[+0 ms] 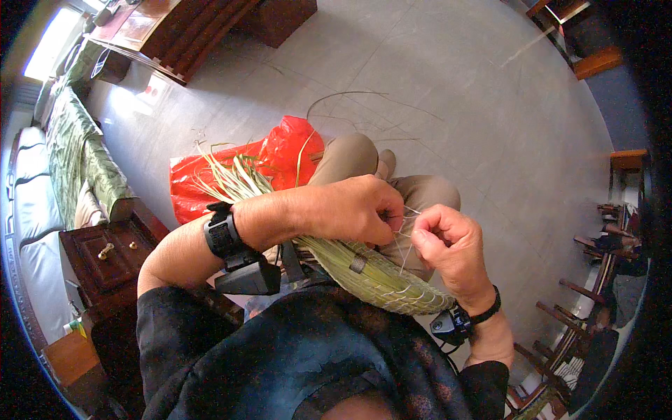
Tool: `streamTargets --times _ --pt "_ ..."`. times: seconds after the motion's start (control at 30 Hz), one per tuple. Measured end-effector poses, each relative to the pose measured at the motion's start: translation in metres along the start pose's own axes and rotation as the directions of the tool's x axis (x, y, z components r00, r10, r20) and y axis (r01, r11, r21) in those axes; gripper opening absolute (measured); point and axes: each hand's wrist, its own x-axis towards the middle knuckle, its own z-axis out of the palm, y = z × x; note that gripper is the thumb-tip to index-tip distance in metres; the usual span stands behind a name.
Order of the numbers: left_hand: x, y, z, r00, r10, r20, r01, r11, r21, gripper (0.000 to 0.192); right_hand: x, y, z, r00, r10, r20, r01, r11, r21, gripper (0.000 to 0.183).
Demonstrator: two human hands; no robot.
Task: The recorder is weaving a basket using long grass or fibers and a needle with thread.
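A bundle of green grass-like stalks (386, 278) lies across my lap in front of my body. White string netting wraps its right part, and a dark band (358, 264) circles it. Loose, pale stalk ends (241, 176) fan out at the left, beyond my forearm. My left hand (362, 210) is curled above the bundle, its fingertips pinching thin white string (402, 254). Close on its right, my right hand (449, 244) pinches the same string between thumb and forefinger. Strands run between both hands and down towards the bundle. The inside of each fist is partly hidden.
A red plastic sheet or bag (291, 149) lies on the grey floor (499, 131) past my left forearm. Thin loose stalks (346, 93) are scattered there. A dark wooden cabinet (110, 262) stands at left, a wooden desk (194, 37) further off. Wooden furniture (583, 315) lines the right.
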Motion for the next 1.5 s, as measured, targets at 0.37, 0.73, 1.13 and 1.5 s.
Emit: streamTargets --times 0.37,0.73,1.13,1.5 --pt "0.008 -0.009 -0.003 0.989 -0.099 0.110 0.148 0.718 -0.681 0.008 0.001 0.007 -0.017 0.948 0.249 0.199 -0.315 0.825 0.469 0.012" --pt "0.005 -0.004 -0.005 0.980 0.064 0.187 0.037 0.869 -0.493 0.011 0.000 0.009 -0.020 0.946 0.170 0.275 -0.295 0.802 0.520 0.021" --pt "0.011 0.006 -0.010 0.977 0.022 0.211 -0.004 0.996 -0.088 0.011 0.009 0.019 -0.030 0.928 -0.128 0.350 0.184 0.974 -0.131 0.005" --pt "0.012 -0.003 -0.002 0.987 0.029 0.159 -0.009 0.992 -0.123 0.010 0.014 0.032 -0.033 0.854 -0.040 0.518 0.115 0.987 -0.115 0.013"
